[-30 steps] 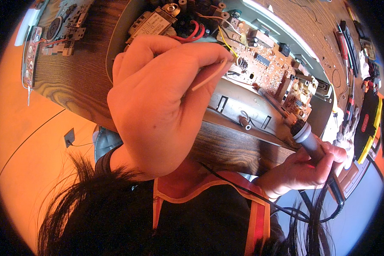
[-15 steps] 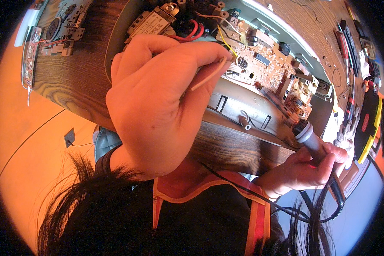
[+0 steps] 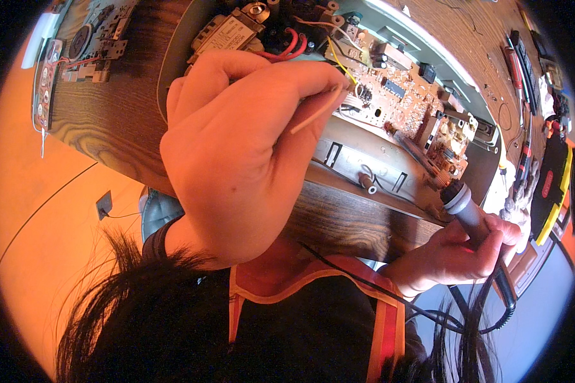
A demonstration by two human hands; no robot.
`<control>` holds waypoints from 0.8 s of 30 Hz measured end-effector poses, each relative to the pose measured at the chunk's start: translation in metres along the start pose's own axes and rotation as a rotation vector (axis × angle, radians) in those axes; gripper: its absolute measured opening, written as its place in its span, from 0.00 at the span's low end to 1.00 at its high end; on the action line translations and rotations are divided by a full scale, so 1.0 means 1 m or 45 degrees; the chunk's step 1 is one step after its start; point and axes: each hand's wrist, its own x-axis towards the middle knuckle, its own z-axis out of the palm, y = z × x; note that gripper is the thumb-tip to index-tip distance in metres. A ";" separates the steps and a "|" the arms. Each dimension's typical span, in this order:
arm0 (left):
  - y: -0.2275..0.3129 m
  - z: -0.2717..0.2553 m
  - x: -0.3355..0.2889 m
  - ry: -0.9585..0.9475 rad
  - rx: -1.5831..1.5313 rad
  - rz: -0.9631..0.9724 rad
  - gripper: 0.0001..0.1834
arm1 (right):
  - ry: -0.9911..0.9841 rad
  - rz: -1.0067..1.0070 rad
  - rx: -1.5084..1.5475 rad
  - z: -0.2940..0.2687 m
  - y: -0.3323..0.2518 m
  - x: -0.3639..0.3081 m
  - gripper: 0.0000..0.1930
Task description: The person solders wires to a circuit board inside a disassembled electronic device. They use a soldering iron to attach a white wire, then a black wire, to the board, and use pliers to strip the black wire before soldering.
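Note:
My left hand is closed in a pinch on a thin pale wire, whose loose end sticks out below the fingers. Its fingertips are at the left part of a brown circuit board inside an opened metal housing. A yellow wire runs down to the board near those fingertips. In my right hand is a soldering iron, gripped by its grey handle. The iron's dark barrel slants up and left, its tip over the board's lower edge. Whether the tip touches the board I cannot tell.
Inside the housing, a transformer and red wires sit at the upper left. Another circuit assembly lies at the table's left edge. Several tools, among them a red-handled one, lie at the right. The iron's black cable crosses before me.
My left hand and the pale wire have shifted very slightly to the right. The soldering iron and its tip have moved a touch right and down. Both grips are the same.

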 end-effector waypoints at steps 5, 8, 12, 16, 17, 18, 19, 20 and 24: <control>0.001 0.000 0.000 0.011 -0.005 -0.020 0.07 | -0.002 0.190 0.341 0.002 0.000 -0.001 0.16; 0.001 0.000 0.000 0.002 0.013 -0.019 0.07 | -0.069 0.173 0.313 0.000 0.001 -0.003 0.15; 0.000 0.000 0.000 0.005 0.007 -0.007 0.07 | -0.086 0.174 0.334 -0.002 0.003 -0.005 0.15; 0.001 0.000 0.000 0.012 0.016 -0.010 0.07 | -0.058 0.137 0.267 0.003 0.000 0.001 0.15; 0.001 0.000 0.000 0.015 0.016 -0.008 0.07 | -0.051 0.152 0.207 0.005 -0.004 0.004 0.16; 0.000 0.000 0.000 0.014 0.014 -0.002 0.07 | 0.079 0.231 0.156 0.007 -0.008 0.006 0.13; 0.000 0.000 0.000 0.013 0.013 0.003 0.07 | 0.108 0.329 0.110 0.010 -0.012 0.008 0.11; -0.001 -0.001 0.000 0.008 0.010 0.012 0.07 | 0.261 0.491 0.072 0.014 -0.017 0.010 0.07; -0.001 -0.001 0.000 0.004 0.007 -0.007 0.07 | 0.411 0.636 0.050 0.024 -0.028 0.018 0.09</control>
